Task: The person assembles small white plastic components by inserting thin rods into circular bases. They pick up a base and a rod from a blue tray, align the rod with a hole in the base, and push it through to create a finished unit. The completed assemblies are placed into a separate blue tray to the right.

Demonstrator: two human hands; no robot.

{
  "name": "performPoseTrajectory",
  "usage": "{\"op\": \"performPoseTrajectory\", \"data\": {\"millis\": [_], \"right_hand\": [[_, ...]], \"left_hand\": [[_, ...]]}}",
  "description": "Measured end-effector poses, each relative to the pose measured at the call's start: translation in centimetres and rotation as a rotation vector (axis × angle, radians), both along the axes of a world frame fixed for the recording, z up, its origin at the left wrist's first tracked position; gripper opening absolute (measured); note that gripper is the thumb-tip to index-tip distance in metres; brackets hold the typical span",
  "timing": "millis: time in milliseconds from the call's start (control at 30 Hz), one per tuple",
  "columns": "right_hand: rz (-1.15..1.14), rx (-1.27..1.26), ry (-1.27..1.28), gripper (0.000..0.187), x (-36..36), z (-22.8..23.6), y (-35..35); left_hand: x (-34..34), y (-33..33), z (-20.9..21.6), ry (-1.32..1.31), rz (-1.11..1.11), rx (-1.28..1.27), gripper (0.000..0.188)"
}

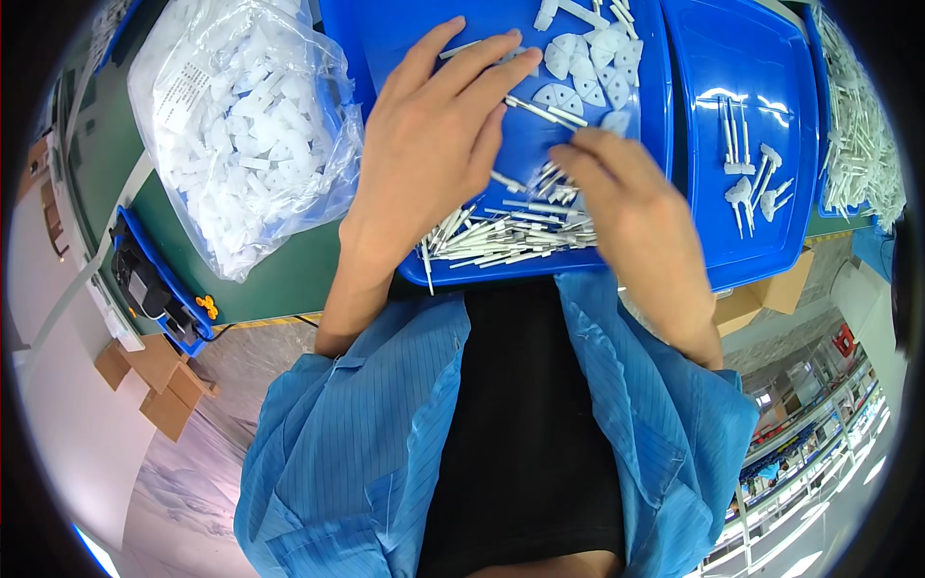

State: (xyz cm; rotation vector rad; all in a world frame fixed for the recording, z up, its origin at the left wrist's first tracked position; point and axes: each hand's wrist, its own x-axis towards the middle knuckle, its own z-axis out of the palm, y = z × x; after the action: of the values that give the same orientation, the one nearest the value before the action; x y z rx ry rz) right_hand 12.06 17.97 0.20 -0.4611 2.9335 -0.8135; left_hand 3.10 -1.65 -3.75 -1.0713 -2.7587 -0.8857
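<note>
My left hand [434, 144] lies over a blue tray [424, 29], fingers stretched and apart, its fingertips touching a thin white rod [541, 113]. My right hand [626, 202] rests at the tray's near right, fingers curled down onto a heap of white rods [501, 236]; whether it grips one is hidden. White fan-shaped plastic pieces [593, 63] lie at the tray's far side.
A clear bag of white plastic parts [241, 125] sits to the left on the green table [289, 275]. A second blue tray [761, 241] on the right holds a few assembled white pieces [756, 183]. More white rods [862, 135] pile at the far right.
</note>
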Motion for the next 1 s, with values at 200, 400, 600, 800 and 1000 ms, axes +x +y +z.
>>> {"op": "performPoseTrajectory", "data": {"millis": [200, 400, 600, 800, 1000], "right_hand": [[-0.045, 0.158, 0.044, 0.019, -0.6, -0.8, 1.0], [-0.109, -0.125, 0.141, 0.020, -1.8, -1.7, -0.1], [-0.397, -0.367, -0.072, 0.022, -2.3, -0.4, -3.0], [-0.416, -0.521, 0.084, 0.016, -3.7, 0.4, -2.8], [-0.523, -0.639, 0.455, 0.016, -4.5, 1.1, -0.7]], "left_hand": [[1.1, -0.1, 1.2, -0.239, 0.196, 0.184, 0.024], [2.3, -2.0, 1.8, -0.462, 0.150, 0.796, 0.025], [2.5, -3.3, 0.1, -0.654, 0.169, 1.133, 0.024], [2.7, -4.3, -0.2, -0.684, 0.170, 1.347, 0.027], [2.7, -3.7, -0.3, -0.683, 0.158, 1.233, 0.035]]}}
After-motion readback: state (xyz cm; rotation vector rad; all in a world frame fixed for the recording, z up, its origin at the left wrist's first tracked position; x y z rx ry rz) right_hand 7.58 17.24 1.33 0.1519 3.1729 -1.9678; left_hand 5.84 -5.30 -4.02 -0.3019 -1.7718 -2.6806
